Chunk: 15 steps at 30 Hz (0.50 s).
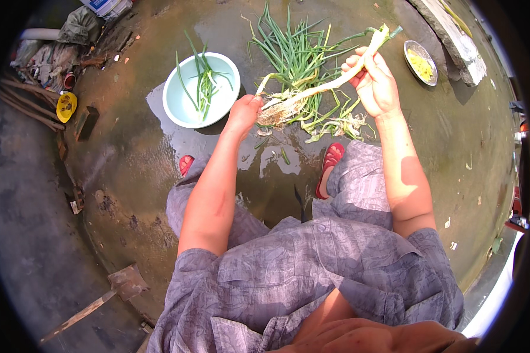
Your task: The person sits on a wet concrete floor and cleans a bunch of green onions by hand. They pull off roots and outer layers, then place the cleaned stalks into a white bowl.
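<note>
My right hand [373, 81] grips a long pale green onion stalk [335, 82] near its upper end, so it slants down to the left. Its stringy roots [285, 111] hang close to my left hand [246, 112]. The left fingers are closed on a pale yellowish leaf strip [266, 82]; whether it still joins the stalk, I cannot tell. Beneath and beyond lies a heap of green onions [293, 55] on the wet floor, with peeled leaves and root scraps [342, 125] at its near side. A light blue basin [173, 103] to the left holds several clean green onions [206, 84].
A small dish [410, 46] of yellow pieces stands at right, beside a stone slab [452, 37]. Far left are sticks [28, 101], a yellow bowl-like object [66, 107], a brick [86, 123] and plastic bags [80, 26]. A wooden-handled hoe or shovel [128, 282] lies at lower left.
</note>
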Motion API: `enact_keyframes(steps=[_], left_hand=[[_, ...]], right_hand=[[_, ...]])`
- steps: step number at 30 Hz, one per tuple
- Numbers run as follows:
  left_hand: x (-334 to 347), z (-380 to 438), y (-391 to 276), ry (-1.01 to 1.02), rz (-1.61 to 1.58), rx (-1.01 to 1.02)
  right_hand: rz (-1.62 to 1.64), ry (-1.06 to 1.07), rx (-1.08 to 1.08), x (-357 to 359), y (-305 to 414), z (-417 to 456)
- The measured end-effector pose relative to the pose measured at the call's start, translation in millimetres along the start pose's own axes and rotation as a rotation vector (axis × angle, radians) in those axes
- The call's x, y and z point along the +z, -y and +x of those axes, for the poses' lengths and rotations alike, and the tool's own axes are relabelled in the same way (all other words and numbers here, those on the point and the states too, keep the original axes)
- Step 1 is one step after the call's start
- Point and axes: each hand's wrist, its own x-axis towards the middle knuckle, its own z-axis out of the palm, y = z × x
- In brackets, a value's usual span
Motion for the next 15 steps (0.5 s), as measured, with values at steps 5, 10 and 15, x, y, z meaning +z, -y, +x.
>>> enact_keyframes(steps=[5, 10, 15], left_hand=[[-17.1, 3.9, 3.8, -0.085, -0.096, -0.005], [-29.4, 8.8, 9.6, -0.216, -0.013, 0.179], [-42.7, 6.7, 8.6, -0.265, -0.057, 0.138]], right_hand=[[0.009, 0.018, -0.108, -11.0, 25.0, -0.4], [-0.03, -0.134, -0.2, -27.7, 47.1, 1.2], [0.044, -0.085, -0.314, -57.9, 77.3, 2.7]])
